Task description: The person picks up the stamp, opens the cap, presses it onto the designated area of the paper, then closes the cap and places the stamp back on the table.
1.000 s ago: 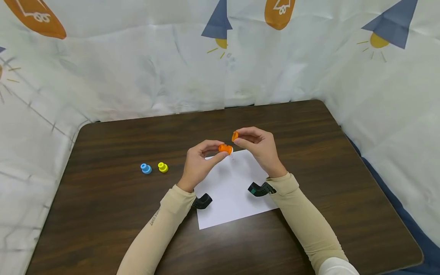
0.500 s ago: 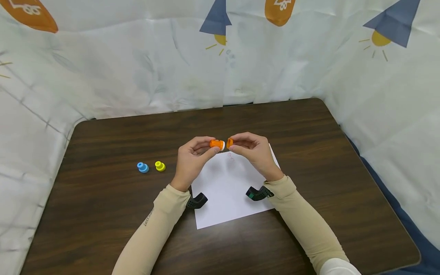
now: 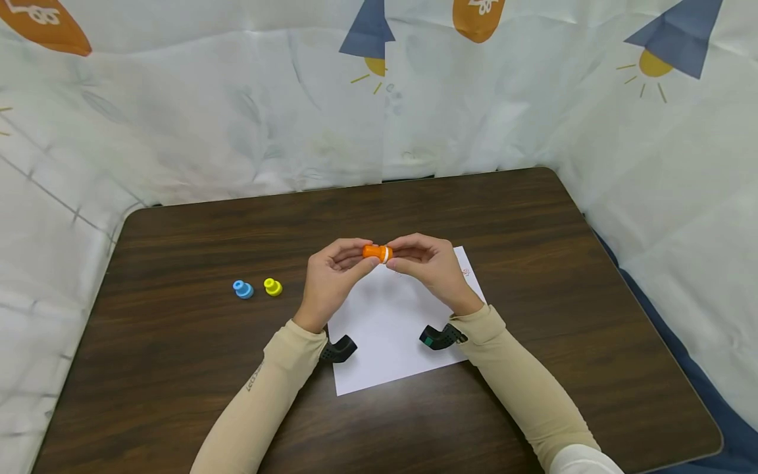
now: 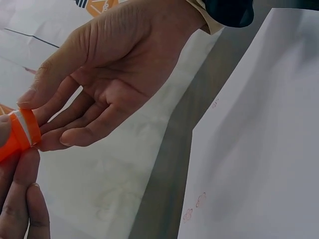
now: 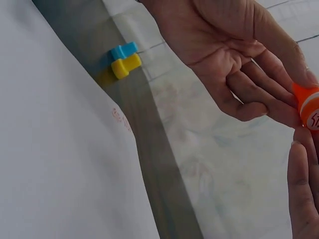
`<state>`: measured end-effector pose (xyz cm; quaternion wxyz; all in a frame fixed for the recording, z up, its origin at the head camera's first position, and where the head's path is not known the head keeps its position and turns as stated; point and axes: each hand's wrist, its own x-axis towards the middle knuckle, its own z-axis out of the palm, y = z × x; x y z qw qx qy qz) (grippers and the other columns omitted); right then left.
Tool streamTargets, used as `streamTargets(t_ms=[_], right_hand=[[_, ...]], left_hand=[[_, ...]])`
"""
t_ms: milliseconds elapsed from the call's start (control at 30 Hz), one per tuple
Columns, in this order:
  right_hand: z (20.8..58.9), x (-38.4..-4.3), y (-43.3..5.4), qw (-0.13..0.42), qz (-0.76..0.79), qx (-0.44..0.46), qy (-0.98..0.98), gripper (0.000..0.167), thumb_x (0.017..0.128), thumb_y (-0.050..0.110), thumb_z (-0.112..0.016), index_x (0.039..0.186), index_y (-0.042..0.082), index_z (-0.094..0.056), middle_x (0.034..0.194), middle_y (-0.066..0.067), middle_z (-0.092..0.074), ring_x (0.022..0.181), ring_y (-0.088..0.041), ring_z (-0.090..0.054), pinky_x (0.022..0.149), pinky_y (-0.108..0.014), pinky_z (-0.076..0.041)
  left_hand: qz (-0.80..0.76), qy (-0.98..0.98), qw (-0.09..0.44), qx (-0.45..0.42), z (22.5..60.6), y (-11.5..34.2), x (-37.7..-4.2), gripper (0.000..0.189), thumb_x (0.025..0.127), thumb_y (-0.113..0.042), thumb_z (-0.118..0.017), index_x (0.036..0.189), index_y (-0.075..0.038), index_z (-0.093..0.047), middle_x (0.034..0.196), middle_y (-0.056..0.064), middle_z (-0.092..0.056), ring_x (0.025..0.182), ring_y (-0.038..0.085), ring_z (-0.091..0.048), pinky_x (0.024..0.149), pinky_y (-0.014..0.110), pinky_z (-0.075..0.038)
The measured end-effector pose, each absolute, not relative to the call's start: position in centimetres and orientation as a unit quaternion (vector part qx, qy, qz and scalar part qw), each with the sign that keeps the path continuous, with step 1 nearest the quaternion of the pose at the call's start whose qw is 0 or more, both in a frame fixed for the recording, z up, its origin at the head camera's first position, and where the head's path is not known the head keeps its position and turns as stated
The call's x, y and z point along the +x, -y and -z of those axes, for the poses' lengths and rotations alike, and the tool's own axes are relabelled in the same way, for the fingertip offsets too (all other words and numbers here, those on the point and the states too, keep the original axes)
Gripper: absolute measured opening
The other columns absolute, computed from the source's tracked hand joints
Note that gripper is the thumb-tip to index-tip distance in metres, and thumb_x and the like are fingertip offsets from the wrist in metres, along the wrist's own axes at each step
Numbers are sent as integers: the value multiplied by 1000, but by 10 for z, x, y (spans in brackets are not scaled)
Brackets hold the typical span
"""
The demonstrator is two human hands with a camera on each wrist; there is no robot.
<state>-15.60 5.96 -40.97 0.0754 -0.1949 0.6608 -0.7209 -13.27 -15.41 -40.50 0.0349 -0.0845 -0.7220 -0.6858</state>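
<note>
Above the paper, an orange stamp (image 3: pixel 372 251) is held sideways between both hands. My left hand (image 3: pixel 333 276) pinches its body between thumb and fingers. My right hand (image 3: pixel 435 270) grips the orange cap (image 4: pixel 31 125) at the stamp's right end, thumb on one side and fingertips on the other. A white band shows between cap and body. In the right wrist view, the cap's end carries a white label (image 5: pixel 314 120) with red markings. Below lies a sheet of white paper (image 3: pixel 391 342) with small red stamped marks (image 4: pixel 200 200) near its far edge.
To the left on the dark wooden table (image 3: pixel 177 368) stand a blue stamp (image 3: pixel 243 289) and a yellow stamp (image 3: pixel 273 287), side by side. White printed sheeting (image 3: pixel 249 118) hangs behind and along both sides of the table. Each wrist wears a black camera band (image 3: pixel 339 349).
The right hand has brought the orange cap leftward onto the stamp's white end, closing the gap between them. The left hand has shifted slightly left with the stamp.
</note>
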Motion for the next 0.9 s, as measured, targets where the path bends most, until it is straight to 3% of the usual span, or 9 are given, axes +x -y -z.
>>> streamTargets(t_ms=[333, 733, 900], right_hand=[[411, -156, -59, 76, 724, -198, -656, 37, 87, 12, -83, 117, -6, -70, 109, 4, -76, 99, -11, -76, 89, -29, -65], [412, -155, -57, 73, 718, -188, -666, 28, 88, -8, -75, 116, -8, -70, 107, 6, -76, 97, -10, -76, 89, -29, -65], [413, -155, -57, 72, 717, -187, -668, 31, 88, 3, -80, 116, -6, -71, 108, 6, -76, 97, -11, -76, 89, -28, -65]], left_hand=[[685, 722, 36, -86, 408, 154, -132, 31, 89, -7, -81, 118, -2, -72, 118, 9, -76, 100, 6, -74, 91, 22, -62], [676, 732, 33, -85, 409, 154, -132, 32, 89, -10, -82, 118, -3, -72, 120, 16, -74, 100, 5, -74, 91, 21, -62], [675, 733, 29, -79, 410, 153, -131, 33, 89, -13, -82, 118, -4, -72, 120, 15, -74, 100, 7, -74, 91, 21, -62]])
